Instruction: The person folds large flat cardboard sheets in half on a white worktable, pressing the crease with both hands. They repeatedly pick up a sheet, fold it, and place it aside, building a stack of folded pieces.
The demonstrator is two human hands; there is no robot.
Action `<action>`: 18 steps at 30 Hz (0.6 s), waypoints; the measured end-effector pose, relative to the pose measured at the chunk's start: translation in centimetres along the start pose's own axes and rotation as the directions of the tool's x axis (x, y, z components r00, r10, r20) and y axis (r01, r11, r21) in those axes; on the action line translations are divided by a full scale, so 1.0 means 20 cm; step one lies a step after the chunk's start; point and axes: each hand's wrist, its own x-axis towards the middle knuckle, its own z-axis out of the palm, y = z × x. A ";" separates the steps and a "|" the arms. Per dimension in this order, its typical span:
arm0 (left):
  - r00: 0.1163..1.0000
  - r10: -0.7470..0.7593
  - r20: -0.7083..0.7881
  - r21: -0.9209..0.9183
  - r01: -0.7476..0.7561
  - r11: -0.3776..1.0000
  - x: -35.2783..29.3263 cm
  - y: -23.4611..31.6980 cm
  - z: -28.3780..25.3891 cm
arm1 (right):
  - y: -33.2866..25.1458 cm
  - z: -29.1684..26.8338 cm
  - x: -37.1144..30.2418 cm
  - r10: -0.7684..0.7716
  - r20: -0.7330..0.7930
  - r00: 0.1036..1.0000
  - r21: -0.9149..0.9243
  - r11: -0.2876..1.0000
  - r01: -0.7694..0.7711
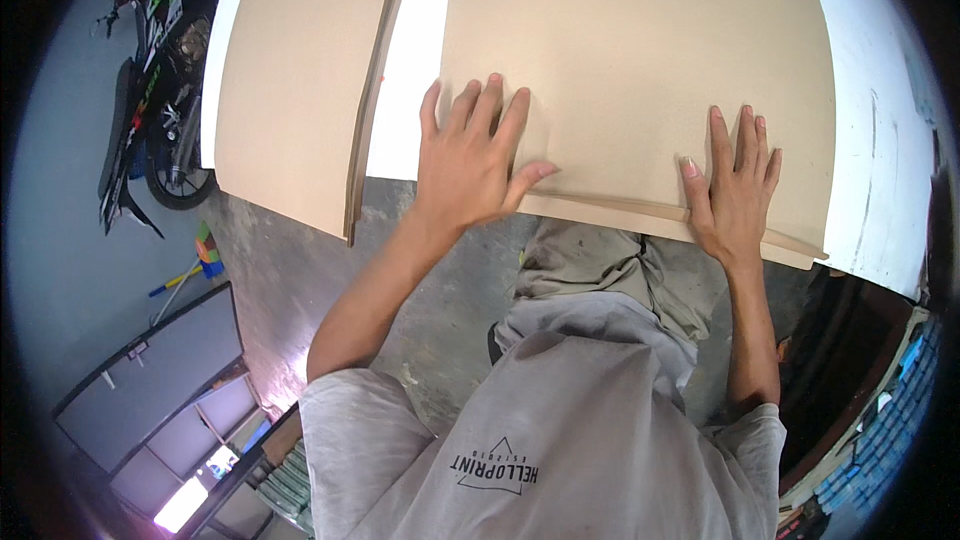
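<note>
A large brown cardboard sheet (640, 60) lies before me on the white table, its near edge showing a folded strip (610, 212) that overhangs the table front. My left hand (475, 155) is at the sheet's left edge, fingers spread and pointing away, thumb stretched to the right. Near the right end of the folded strip, my right hand (735, 185) lies flat with its fingers apart, the palm over the strip. Neither hand grips anything. To the left, a stack of similar cardboard sheets (300, 70) sticks out past the table's near edge.
The white table (405, 90) shows between the two cardboard piles and along the right. A motorcycle (165, 100) stands on the floor at the far left. A broom (205, 250) leans near a grey panel (155, 370). Blue stacked items (880, 440) sit at the lower right.
</note>
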 end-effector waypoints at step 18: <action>0.901 0.001 -0.434 -0.202 -0.098 0.974 0.00 0.38 0.14 | 0.03 -0.17 -0.25 -0.137 -0.130 0.982 0.249 0.954 0.166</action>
